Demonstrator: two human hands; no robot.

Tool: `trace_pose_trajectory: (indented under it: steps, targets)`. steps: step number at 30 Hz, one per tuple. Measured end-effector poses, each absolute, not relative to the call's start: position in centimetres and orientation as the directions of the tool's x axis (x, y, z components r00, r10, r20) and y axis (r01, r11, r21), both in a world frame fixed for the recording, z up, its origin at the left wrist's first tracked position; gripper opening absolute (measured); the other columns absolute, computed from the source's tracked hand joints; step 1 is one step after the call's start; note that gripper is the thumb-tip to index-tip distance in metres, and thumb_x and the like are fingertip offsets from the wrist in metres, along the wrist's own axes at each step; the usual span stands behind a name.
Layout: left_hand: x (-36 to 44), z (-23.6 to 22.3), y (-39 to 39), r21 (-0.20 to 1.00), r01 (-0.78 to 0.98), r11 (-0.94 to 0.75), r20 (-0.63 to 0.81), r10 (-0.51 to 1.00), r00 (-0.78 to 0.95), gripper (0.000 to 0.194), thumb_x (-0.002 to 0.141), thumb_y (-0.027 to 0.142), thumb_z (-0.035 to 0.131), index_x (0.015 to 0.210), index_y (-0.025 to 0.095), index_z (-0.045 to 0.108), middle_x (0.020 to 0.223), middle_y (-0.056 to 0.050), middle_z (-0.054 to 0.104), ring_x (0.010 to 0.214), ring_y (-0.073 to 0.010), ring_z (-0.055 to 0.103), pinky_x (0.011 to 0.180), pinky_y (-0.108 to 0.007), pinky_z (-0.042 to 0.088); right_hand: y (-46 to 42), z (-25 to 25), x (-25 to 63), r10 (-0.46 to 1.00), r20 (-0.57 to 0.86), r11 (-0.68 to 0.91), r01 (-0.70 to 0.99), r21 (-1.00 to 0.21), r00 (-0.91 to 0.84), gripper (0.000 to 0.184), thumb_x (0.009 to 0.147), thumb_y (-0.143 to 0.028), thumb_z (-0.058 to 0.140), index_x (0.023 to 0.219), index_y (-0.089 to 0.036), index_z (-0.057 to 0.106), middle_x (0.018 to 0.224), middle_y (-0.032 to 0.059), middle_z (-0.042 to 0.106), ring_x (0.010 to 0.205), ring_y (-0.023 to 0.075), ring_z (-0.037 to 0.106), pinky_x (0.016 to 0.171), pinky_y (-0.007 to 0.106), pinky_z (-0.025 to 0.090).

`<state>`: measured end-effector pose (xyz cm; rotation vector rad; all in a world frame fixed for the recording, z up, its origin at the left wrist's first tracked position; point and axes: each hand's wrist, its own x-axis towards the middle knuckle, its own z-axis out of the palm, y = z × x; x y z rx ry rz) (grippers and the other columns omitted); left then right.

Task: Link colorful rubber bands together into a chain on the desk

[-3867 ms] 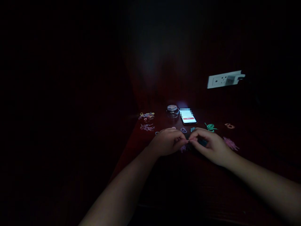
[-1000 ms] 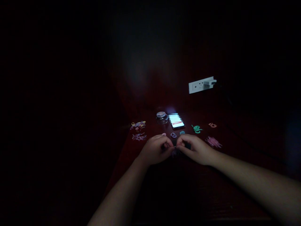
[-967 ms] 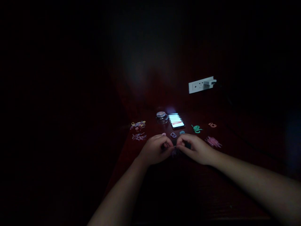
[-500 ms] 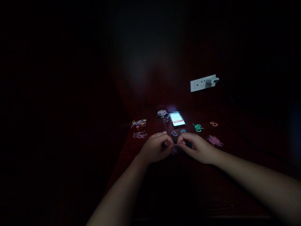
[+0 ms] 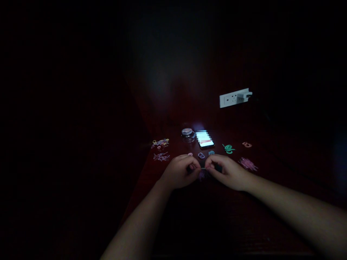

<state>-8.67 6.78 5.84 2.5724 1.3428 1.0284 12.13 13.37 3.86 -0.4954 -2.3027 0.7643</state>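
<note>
Counted: two hands (image 5: 180, 171), one thin strand (image 5: 203, 168), one smartphone (image 5: 205, 141), one lidded jar (image 5: 187, 132), one socket plate (image 5: 226, 100), one plug (image 5: 240, 98), at least four strewn band heaps (image 5: 248, 164), five looped band clusters (image 5: 228, 148).

the strand (image 5: 203, 168) is pale, the table (image 5: 148, 173) dark red.

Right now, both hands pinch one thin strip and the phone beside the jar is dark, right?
No, the phone beside the jar is lit, as the head view shows. The left hand and right hand do pinch one thin strip.
</note>
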Motion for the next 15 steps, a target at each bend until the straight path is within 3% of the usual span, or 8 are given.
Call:
trace_pose_trajectory:
  steps: [15]
  targets:
    - [-8.60, 5.92, 6.67, 0.353, 0.708, -0.611, 0.515, 0.759, 0.398, 0.002, 0.081, 0.021, 0.060, 0.079, 0.020, 0.061, 0.069, 0.001, 0.063, 0.065, -0.0119, 0.058, 0.080, -0.031, 0.051, 13.35, 3.99, 12.10, 0.514, 0.479, 0.777, 0.149, -0.612, -0.712, 0.014, 0.091, -0.024, 0.050, 0.079, -0.019, 0.056, 0.070, -0.0003, 0.054, 0.064, 0.0138, 0.048, 0.059, 0.026, 0.040]
